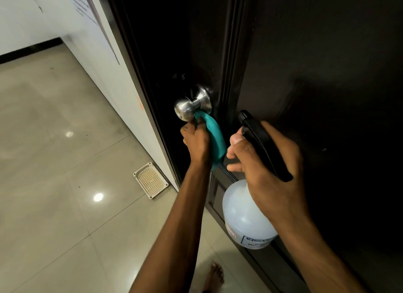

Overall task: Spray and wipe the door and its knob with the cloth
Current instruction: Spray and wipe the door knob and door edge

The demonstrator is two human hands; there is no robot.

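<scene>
Doorknob first: the round, polished silver metal doorknob (187, 109) sticks out from the dark brown wooden door (316, 74), close to the door's left edge, and I can see its round metal backplate just behind it. My left hand (196, 142) is right under the knob, fingers (187, 129) clenched around a bunched teal cloth (214, 137). The top end of that cloth touches the underside of the knob, and the rest trails down behind the hand along the door's edge.

Over on the other side, my right hand (268, 168) grips a spray bottle (246, 216) with a translucent white plastic body and a black trigger head (261, 144). The fingers are wrapped round the neck and trigger, the thumb side towards me. The nozzle points up and towards the door, just to the right of the knob. The bottle's round body hangs below the hand, near the door panel, with a printed label low on it that I cannot read.

Below, there is glossy beige tiled floor (54, 161) with bright light spots on it. A small white plastic grille tray (150, 180) lies on the floor against the base of the white wall (113, 78), just left of the door frame. A bare foot (214, 276) shows at the bottom edge.
</scene>
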